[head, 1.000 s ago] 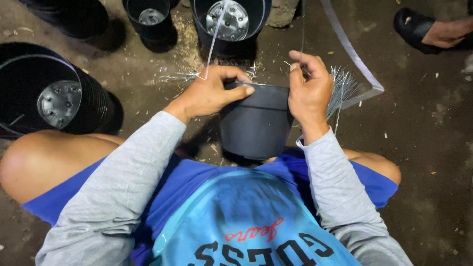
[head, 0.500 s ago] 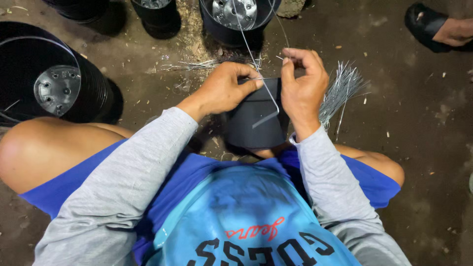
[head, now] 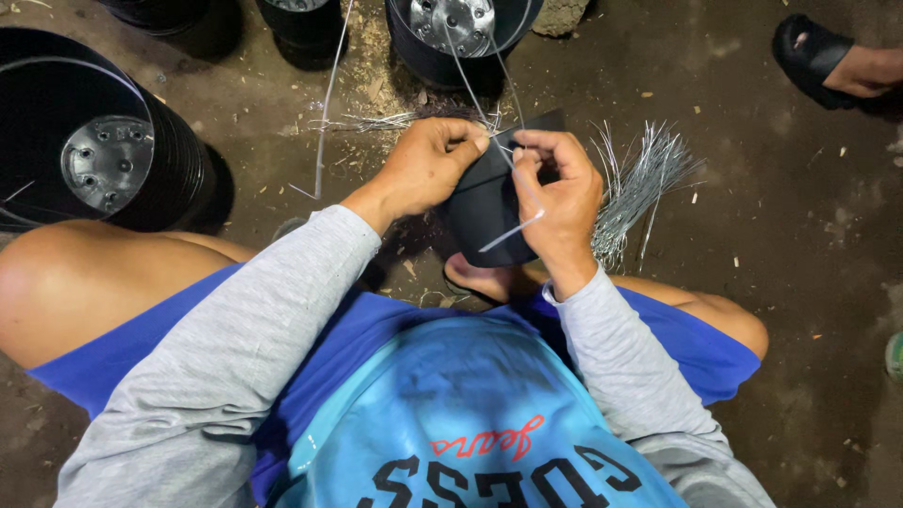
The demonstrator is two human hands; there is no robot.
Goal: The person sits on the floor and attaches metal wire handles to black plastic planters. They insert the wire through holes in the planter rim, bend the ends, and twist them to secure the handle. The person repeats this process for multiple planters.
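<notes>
A small black plastic pot [head: 489, 202] rests tilted between my knees, above my bare foot. My left hand [head: 428, 165] grips its rim on the left side. My right hand [head: 560, 202] holds the right side of the rim and pinches a thin silver wire [head: 513, 230] that crosses the pot's wall and runs up toward the far pots. A second loose wire strand [head: 329, 103] stands up to the left of my left hand.
A bundle of silver wires [head: 640, 183] lies on the ground right of the pot. A large stack of black pots [head: 103, 150] stands at left, and more black pots [head: 461, 28] stand along the top. Another person's sandalled foot [head: 837, 66] is at top right.
The pot has tipped so its rim faces away from me. Both hands have closed in on the rim, and the wire now crosses the pot's wall under my right hand.
</notes>
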